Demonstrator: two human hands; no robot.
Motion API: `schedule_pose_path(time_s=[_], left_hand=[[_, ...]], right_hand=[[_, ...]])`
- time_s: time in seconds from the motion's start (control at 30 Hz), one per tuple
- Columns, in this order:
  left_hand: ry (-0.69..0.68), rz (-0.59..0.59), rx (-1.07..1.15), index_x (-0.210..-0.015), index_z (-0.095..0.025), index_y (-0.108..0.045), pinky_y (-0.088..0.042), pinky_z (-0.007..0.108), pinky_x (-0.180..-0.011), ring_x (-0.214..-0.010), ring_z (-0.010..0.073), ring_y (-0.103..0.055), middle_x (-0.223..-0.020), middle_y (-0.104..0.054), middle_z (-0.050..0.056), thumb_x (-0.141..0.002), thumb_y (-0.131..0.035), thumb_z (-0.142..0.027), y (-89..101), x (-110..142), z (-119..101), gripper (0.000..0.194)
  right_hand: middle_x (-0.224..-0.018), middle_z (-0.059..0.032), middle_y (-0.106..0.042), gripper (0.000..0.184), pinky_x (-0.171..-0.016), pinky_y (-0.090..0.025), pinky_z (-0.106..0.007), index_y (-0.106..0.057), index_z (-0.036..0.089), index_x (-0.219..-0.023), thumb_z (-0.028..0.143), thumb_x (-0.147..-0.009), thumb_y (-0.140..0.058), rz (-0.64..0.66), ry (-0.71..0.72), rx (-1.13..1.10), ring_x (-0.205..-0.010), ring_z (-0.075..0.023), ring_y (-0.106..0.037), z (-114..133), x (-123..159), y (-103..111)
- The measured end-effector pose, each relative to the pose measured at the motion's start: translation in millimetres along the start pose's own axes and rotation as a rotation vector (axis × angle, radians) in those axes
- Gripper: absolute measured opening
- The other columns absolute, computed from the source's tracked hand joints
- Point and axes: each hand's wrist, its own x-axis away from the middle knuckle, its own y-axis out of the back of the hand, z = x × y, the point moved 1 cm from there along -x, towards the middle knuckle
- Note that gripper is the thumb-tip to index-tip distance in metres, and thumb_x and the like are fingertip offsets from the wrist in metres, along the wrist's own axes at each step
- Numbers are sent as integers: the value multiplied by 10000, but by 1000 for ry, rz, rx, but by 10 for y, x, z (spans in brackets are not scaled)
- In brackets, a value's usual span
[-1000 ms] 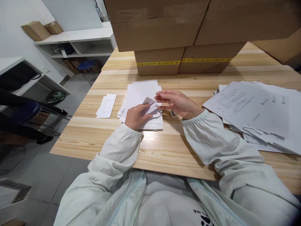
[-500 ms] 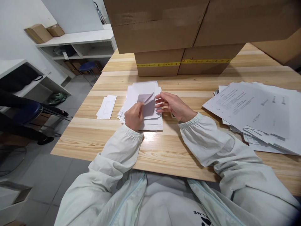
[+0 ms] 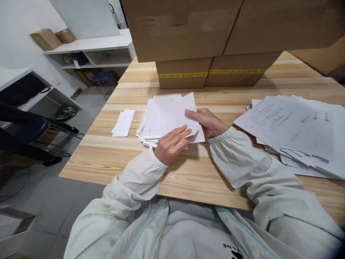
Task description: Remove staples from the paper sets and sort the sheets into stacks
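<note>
A white sheet of paper (image 3: 172, 117) lies over a stack of papers (image 3: 142, 135) on the wooden table. My right hand (image 3: 208, 120) grips the sheet's right edge, thumb on top and the other fingers hidden beneath it. My left hand (image 3: 172, 144) rests at the near edge of the sheet, its fingers stretched out flat on the paper. Under the sheet, further paper juts out near my right hand; I cannot tell how it is folded.
Small folded papers (image 3: 124, 123) lie to the left on the table (image 3: 115, 158). A large heap of printed sheets (image 3: 291, 126) spreads at the right. Stacked cardboard boxes (image 3: 183, 75) stand at the back. A person's legs (image 3: 32, 151) show at far left, near a blue stool (image 3: 33, 127).
My right hand has closed on the paper's right edge. My left hand has let go of the folded flap, moved nearer and right, and flattened out. The sheet now lies unfolded.
</note>
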Motion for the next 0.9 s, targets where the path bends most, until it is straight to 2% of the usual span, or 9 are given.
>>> schedule_pose_path(time_s=[0.1, 0.17, 0.23, 0.3, 0.37, 0.47, 0.6, 0.77, 0.9], left_hand=[[0, -147, 151, -1325, -215, -583, -502, 431, -1112, -1396, 252, -524, -1439, -607, 126, -996, -515, -268, 64, 4, -18, 341], [194, -353, 260, -1433, -251, -487, -456, 476, -1138, -1431, 288, -478, -1543, -497, 131, -977, -555, -399, 139, -15, 29, 484], [481, -499, 471, -1453, -268, -457, -441, 497, -1134, -1414, 304, -492, -1554, -477, 130, -947, -579, -502, 190, -59, 81, 571], [802, -428, 853, -1414, -248, -505, -463, 495, -1105, -1351, 302, -552, -1482, -551, 141, -903, -596, -600, 169, -123, 89, 627], [1068, -217, 1300, -1345, -212, -579, -487, 486, -1078, -1289, 305, -600, -1375, -636, 153, -841, -607, -703, 79, -177, 13, 704], [1256, -29, 1702, -1238, -175, -664, -482, 463, -1086, -1259, 321, -620, -1265, -705, 152, -734, -671, -771, -99, -181, -193, 780], [1353, 3, 1702, -1125, -157, -724, -519, 440, -1021, -1115, 319, -700, -1110, -770, 129, -685, -820, -626, -273, -49, -381, 650], [1477, -20, 1595, -1057, -125, -740, -564, 421, -924, -941, 288, -750, -1008, -790, 123, -683, -879, -449, -273, 49, -345, 515], [1483, -109, 1585, -1053, -132, -731, -552, 414, -980, -967, 272, -748, -1035, -789, 118, -678, -890, -394, -243, 29, -289, 484]], right_hand=[[-755, -42, -735, 427, -676, -553, -317, -711, 168, -795, 516, -626, -890, -80, 268, -31, -733, -198, -680, 129, 86, 151], [-831, -25, -756, 417, -753, -574, -335, -731, 195, -873, 530, -662, -862, -155, 466, -46, -819, -208, -708, 213, 276, 284], [-890, -12, -765, 416, -798, -588, -351, -740, 227, -962, 542, -707, -831, -219, 571, -50, -874, -213, -723, 198, 542, 416], [-853, -6, -762, 374, -735, -602, -345, -744, 241, -952, 552, -750, -800, -287, 545, -17, -801, -204, -726, 44, 818, 525], [-721, -14, -737, 353, -581, -578, -322, -730, 225, -804, 575, -775, -770, -355, 434, 61, -637, -193, -690, -211, 1033, 599], [-620, -39, -702, 478, -493, -536, -320, -704, 202, -708, 676, -770, -715, -323, 288, 132, -566, -208, -661, -600, 1167, 639], [-659, -51, -716, 540, -553, -544, -324, -703, 186, -725, 724, -770, -678, -227, 193, 150, -635, -218, -679, -848, 1118, 624], [-618, -24, -666, 522, -530, -514, -325, -653, 219, -696, 736, -770, -662, -223, 94, -36, -561, -187, -611, -789, 1093, 672], [-564, -14, -551, 667, -463, -459, -310, -327, 245, -465, 723, -612, -768, -137, 188, -223, -516, -163, -526, -730, 1033, 897]])
